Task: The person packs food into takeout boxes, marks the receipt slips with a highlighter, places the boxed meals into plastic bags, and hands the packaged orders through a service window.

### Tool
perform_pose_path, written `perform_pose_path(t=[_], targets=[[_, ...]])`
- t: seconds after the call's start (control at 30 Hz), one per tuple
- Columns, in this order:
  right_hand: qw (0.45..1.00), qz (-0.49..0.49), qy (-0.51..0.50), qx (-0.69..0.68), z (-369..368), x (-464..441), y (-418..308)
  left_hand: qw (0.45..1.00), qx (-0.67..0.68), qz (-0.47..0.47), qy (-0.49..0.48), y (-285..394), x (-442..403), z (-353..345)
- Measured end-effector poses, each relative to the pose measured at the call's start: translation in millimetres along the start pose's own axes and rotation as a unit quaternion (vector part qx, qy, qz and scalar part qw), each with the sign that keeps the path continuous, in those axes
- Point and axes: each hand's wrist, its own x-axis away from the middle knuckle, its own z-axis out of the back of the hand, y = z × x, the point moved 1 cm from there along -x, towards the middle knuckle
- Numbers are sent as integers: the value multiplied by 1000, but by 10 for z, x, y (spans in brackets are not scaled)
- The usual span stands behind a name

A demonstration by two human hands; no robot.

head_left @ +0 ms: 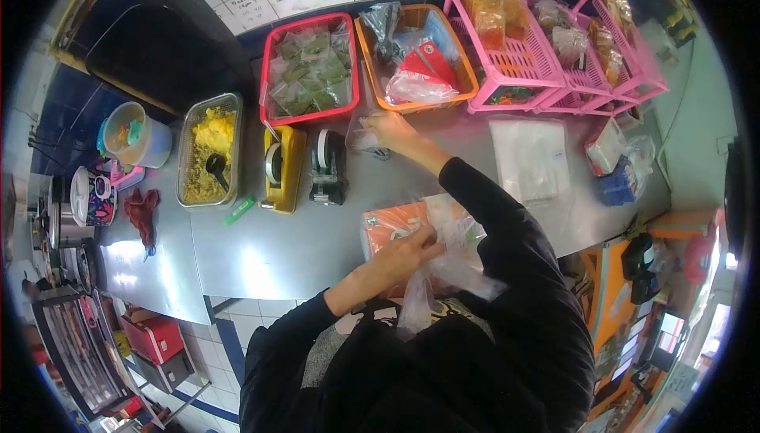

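Note:
At the table's near edge, an orange box [389,224] sits inside a clear plastic bag [417,300]. My left hand [402,257] is closed over the box, its fingers pinching the gathered top of the bag; the loose ends hang toward my body. My right hand [396,134] reaches forward to a small clear plastic packet [366,142] in front of the orange basket [467,85]. Its fingers are bent down onto the packet, and what exactly they grip is hidden. Just left of that hand stands a black tape dispenser [328,168].
A yellow tape dispenser [285,170], a green cutter [238,211] and a container of yellow food [188,156] are on the left. Behind are a red basket [355,69] of green packets and pink racks [507,69]. Clear plastic sheets [530,160] lie right.

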Motion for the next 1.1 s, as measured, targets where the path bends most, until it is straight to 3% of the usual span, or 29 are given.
perform_pose_path(t=[0.03, 0.17, 0.33, 0.47, 0.53, 0.67, 0.73, 0.77, 0.83, 0.97, 1.03, 1.1], targets=[[998, 12, 45, -31, 42, 21, -21, 999, 25, -3, 21, -13, 15, -9], [994, -70, 15, -83, 189, 123, -76, 997, 68, 5, 48, 3, 64, 0], [994, -12, 39, -104, 331, 207, -123, 991, 85, -24, 103, -15, 81, 6], [988, -80, 63, -117, 417, 241, -187, 996, 17, -36, 83, -90, 52, -22], [963, -143, 92, -208, 394, 258, -170, 997, 25, -29, 74, -147, 24, -82], [963, -121, 143, -195, 472, 293, -253, 994, 80, -16, 67, -209, 23, -81], [863, -222, 184, -415, 652, 332, -416, 992, 88, -39, 81, -265, 49, -94], [864, -220, 184, -413, 806, 378, -558, 992, 88, -42, 83, -268, 57, -79], [742, -223, 276, -568, 1166, 634, -884, 983, 104, -71, 131, -233, 84, -55], [765, -335, 218, -505, 1502, 1443, -1338, 982, 48, -127, 133, -165, 15, 90], [772, -317, 199, -513, 1500, 1797, -1520, 969, -69, -185, 147, -141, 3, 155], [778, -295, 182, -524, 1467, 1984, -1638, 974, -10, -157, 165, -66, -59, 197]])
